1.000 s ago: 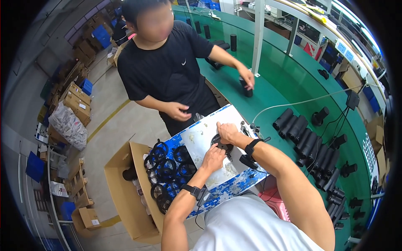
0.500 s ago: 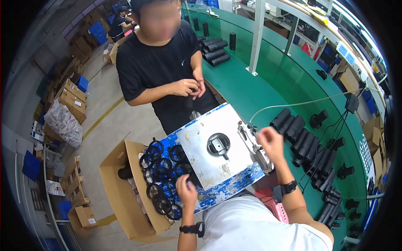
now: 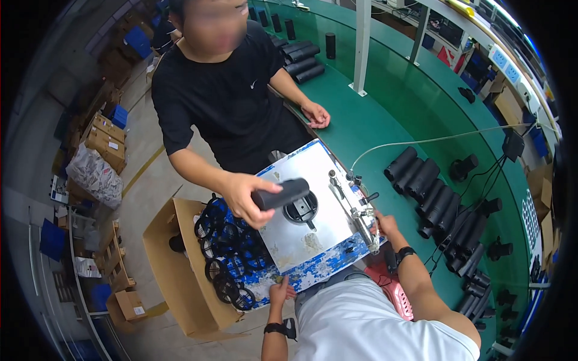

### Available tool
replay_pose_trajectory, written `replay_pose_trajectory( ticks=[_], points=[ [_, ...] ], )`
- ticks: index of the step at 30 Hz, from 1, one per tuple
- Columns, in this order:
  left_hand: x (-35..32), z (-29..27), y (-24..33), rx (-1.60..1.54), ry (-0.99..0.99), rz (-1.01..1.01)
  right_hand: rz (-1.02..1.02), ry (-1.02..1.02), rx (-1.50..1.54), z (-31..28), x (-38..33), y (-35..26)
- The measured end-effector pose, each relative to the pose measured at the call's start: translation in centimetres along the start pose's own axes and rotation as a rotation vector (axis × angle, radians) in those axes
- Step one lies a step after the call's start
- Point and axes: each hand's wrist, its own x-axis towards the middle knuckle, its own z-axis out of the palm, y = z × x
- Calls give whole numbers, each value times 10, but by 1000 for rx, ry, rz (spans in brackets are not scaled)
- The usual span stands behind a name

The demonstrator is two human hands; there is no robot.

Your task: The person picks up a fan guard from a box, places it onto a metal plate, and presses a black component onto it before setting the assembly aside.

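My two hands are well apart. My left hand (image 3: 281, 292) is at the near edge of the small table with chipped blue-and-white paint (image 3: 325, 271); I can't tell whether it grips that edge or only rests there. My right hand (image 3: 387, 225) is at the right edge, against or just beside the silver metal lever clamp with a black handle (image 3: 356, 210). The clamp partly hides my fingers, so I can't tell whether they are closed on it.

The round black ring-shaped part with a short tab (image 3: 300, 208) lies on the flat silver metal plate (image 3: 283, 243), nearer the clamp than the plate's left edge. Over it, the co-worker's right hand (image 3: 245, 201) holds a matte black cylinder (image 3: 290, 193) by its left end.

I judge the ring part light and stiff, probably hard plastic, with thin inner bars that may be its fragile spots; I'd take it by the outer rim, from opposite sides. The cylinder looks rigid, heavier and perhaps a little slippery, best held around its middle.

The ring lies flat, its tab pointing toward the near edge; being round, it has no other long axis. The cylinder's long axis runs roughly along the far edge, free end toward the right edge. The clamp's length follows the right edge.
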Motion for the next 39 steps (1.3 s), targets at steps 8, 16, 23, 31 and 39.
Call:
replay_pose_trajectory(
  ticks=[8,16,23,31,39],
  points=[
    [16,-11,5,-26,-68,-198,142,-134,43,-55,19,-21],
    [26,-18,0,-36,-89,-257,0,-68,6,-45,29,-16],
    [11,-15,4,-20,-86,-289,-11,-29,-84,-48,22,-13],
    [24,-15,0,-29,-38,-222,-33,-42,-36,-46,13,-22],
    [9,-13,9,-75,-74,-204,-84,-125,43,-46,22,-21]
  ],
)
